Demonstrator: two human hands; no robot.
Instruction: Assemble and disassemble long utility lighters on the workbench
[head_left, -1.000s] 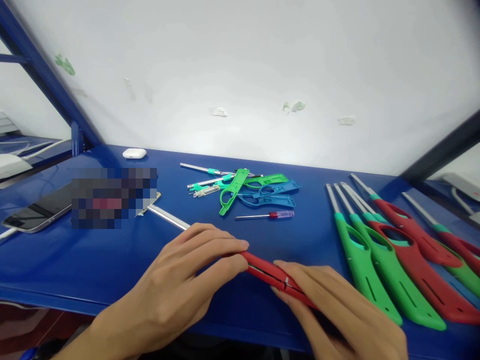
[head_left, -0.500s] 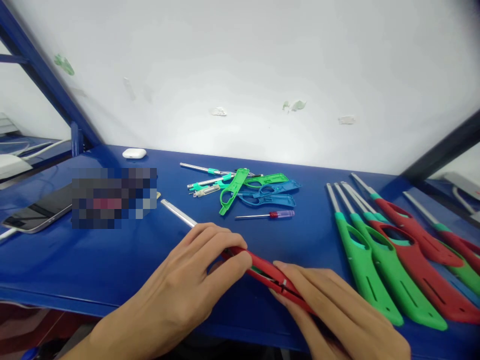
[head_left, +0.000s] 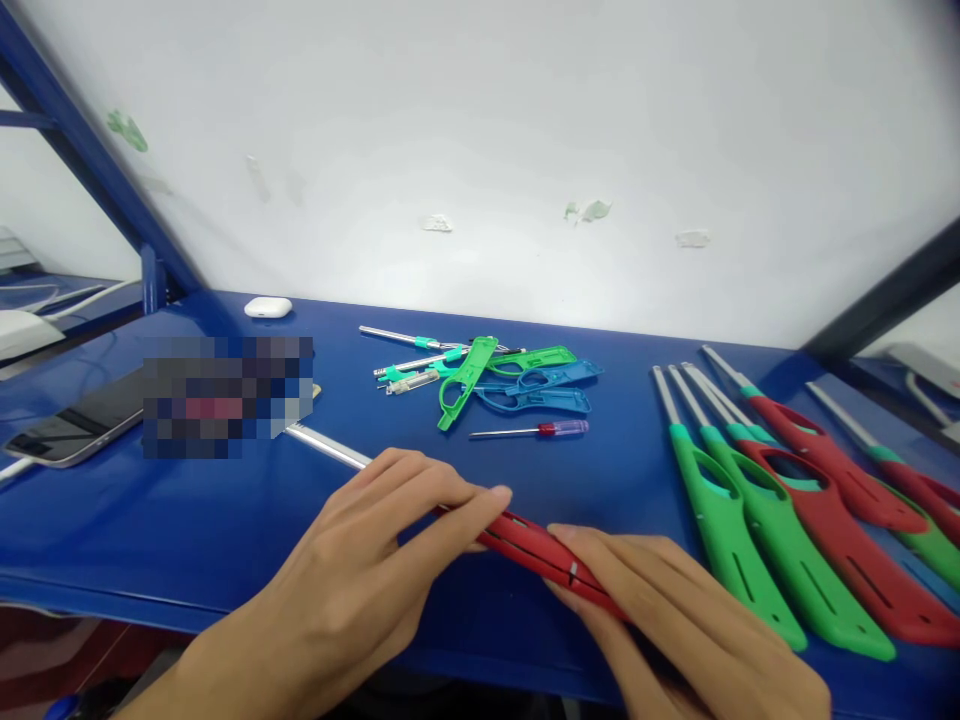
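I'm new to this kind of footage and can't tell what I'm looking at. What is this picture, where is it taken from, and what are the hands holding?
There is no machine here: these are a person's two bare hands, filmed by a camera worn on their head, looking forward and down. The left hand and the right hand both grip one long red lighter, whose metal tube points away to the left. It is held low over a blue table. Behind it lie a small screwdriver and a heap of loose green and blue plastic parts. To the right is a row of green and red lighters. On the left are a phone and a small white case.
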